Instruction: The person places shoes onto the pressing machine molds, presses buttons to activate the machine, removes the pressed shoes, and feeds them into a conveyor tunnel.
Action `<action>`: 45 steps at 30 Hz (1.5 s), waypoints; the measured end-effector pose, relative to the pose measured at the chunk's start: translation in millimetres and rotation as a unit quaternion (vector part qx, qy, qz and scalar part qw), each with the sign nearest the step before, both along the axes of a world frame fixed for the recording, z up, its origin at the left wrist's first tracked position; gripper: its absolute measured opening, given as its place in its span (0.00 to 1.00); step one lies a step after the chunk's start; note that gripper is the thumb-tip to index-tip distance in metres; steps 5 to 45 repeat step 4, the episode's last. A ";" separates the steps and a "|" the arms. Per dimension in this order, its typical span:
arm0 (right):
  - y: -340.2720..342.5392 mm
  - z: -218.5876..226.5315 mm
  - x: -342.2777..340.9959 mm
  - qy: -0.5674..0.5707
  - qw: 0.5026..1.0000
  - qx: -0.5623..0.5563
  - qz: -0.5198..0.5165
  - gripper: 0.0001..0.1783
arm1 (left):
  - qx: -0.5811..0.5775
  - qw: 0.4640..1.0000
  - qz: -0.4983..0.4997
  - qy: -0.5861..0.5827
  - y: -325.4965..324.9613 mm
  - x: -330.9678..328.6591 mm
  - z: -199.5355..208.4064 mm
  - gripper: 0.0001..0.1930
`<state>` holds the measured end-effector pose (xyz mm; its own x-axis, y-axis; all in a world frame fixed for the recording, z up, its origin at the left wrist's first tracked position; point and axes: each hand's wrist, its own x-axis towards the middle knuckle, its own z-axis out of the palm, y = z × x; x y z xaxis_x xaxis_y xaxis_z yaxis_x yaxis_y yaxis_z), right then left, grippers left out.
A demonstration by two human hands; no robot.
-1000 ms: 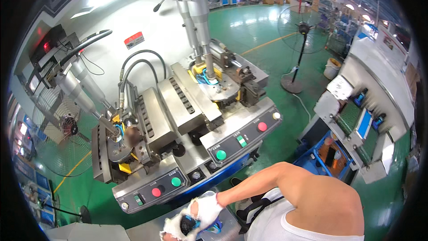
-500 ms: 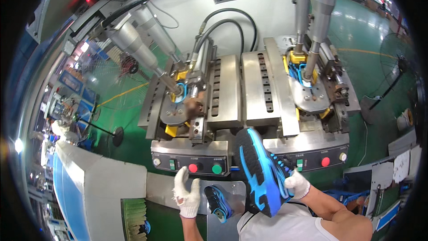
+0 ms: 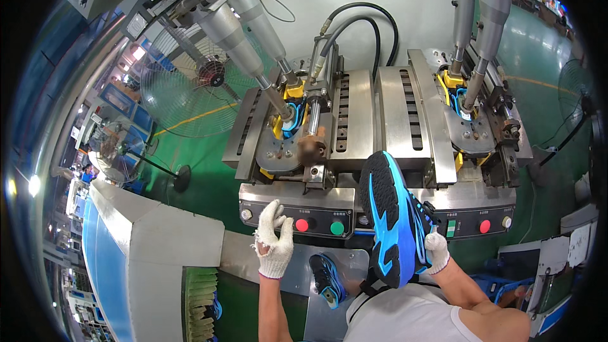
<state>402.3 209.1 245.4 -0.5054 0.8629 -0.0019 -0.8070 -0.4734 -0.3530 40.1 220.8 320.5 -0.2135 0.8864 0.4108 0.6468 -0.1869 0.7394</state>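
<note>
My right hand [image 3: 437, 252], in a white knit glove, grips a blue and black sports shoe [image 3: 387, 212] by its upper side. The shoe stands toe up, its black and blue sole facing left, in front of the press machine. My left hand [image 3: 273, 244], gloved too, is raised at the left control panel [image 3: 320, 223], empty, thumb apart from slightly bent fingers. Another black and blue shoe [image 3: 327, 278] lies on a metal plate [image 3: 354, 259] between my arms. Two more shoes sit clamped under the rods of the left press station [image 3: 278, 145] and right press station [image 3: 472, 130].
Red and green buttons sit on the panels below the stations. A grey cabinet [image 3: 158, 240] with a green bristly strip [image 3: 199, 304] stands on the left. Caged fans [image 3: 190, 82] stand on the green floor to both sides. Black hoses [image 3: 386, 16] loop above the press.
The view has turned left, so the machine appears farther right. My right hand has lifted the shoe slightly and more upright. My left hand has risen to the panel.
</note>
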 end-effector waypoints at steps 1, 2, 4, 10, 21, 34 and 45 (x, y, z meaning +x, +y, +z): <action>-2.0 -13.9 4.0 -0.003 1.000 0.002 -0.001 0.46 | 0.003 1.000 -0.013 0.011 5.9 -4.2 1.3 0.26; -1.6 -14.8 1.9 -0.146 0.989 0.011 -0.031 0.45 | 0.005 0.999 -0.024 0.023 11.4 -7.6 1.4 0.25; -3.8 -9.4 1.5 -0.088 0.996 0.009 -0.019 0.46 | 0.001 0.997 -0.026 0.075 17.6 -9.5 1.6 0.25; -3.8 -9.4 1.5 -0.088 0.996 0.009 -0.019 0.46 | 0.001 0.997 -0.026 0.075 17.6 -9.5 1.6 0.25; -3.8 -9.4 1.5 -0.088 0.996 0.009 -0.019 0.46 | 0.001 0.997 -0.026 0.075 17.6 -9.5 1.6 0.25; -3.8 -9.4 1.5 -0.088 0.996 0.009 -0.019 0.46 | 0.001 0.997 -0.026 0.075 17.6 -9.5 1.6 0.25; -3.8 -9.4 1.5 -0.088 0.996 0.009 -0.019 0.46 | 0.001 0.997 -0.026 0.075 17.6 -9.5 1.6 0.25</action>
